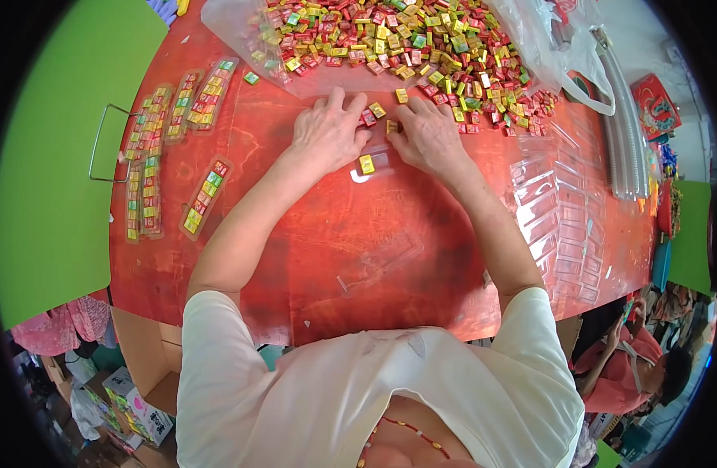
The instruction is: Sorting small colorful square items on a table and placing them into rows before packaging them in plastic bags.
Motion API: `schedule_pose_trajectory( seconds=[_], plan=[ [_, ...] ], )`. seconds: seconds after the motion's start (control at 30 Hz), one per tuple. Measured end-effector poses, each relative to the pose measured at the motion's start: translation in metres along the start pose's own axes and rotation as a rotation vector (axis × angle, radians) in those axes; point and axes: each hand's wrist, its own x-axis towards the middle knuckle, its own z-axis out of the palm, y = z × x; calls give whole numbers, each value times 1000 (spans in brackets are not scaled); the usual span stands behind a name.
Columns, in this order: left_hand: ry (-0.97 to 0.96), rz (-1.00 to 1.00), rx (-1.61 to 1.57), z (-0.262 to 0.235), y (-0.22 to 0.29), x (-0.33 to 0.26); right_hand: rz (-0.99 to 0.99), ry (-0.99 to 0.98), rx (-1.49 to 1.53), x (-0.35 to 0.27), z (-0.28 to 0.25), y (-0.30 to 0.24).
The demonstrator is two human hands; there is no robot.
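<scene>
Both of my hands work at the near edge of a large heap of small red, yellow and green wrapped blocks [389, 39]. My left hand [327, 131] is closed, with small red wrapped blocks [366, 118] between its thumb and fingers. My right hand [430, 136] pinches a small yellow wrapped block [392, 126] at its thumb and forefinger. One loose yellow block [402, 95] lies by its fingertips. Between the hands is a clear plastic tray [382, 164], partly hidden, with a yellow block [366, 164] at its near end.
Filled clear trays [208, 93] lie at the left, one [205, 199] apart from the others. Empty clear trays [538, 210] cover the right side, with stacked trays [627, 148] beyond. A white plastic bag [541, 39] borders the heap. Another person [627, 363] is at the lower right.
</scene>
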Motion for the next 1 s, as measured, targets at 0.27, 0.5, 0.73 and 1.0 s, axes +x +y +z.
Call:
schedule_pose_trajectory(
  seconds=[0.27, 0.5, 0.73, 1.0],
  plan=[
    [112, 93, 69, 18, 3, 10, 32, 55, -19, 15, 14, 12],
    [194, 100, 68, 9, 10, -5, 29, 91, 53, 21, 8, 29],
    [83, 12, 10, 9, 8, -1, -10, 76, -9, 26, 12, 38],
    [-78, -32, -36, 4, 19, 2, -90, -85, 146, 17, 7, 29]
  ],
)
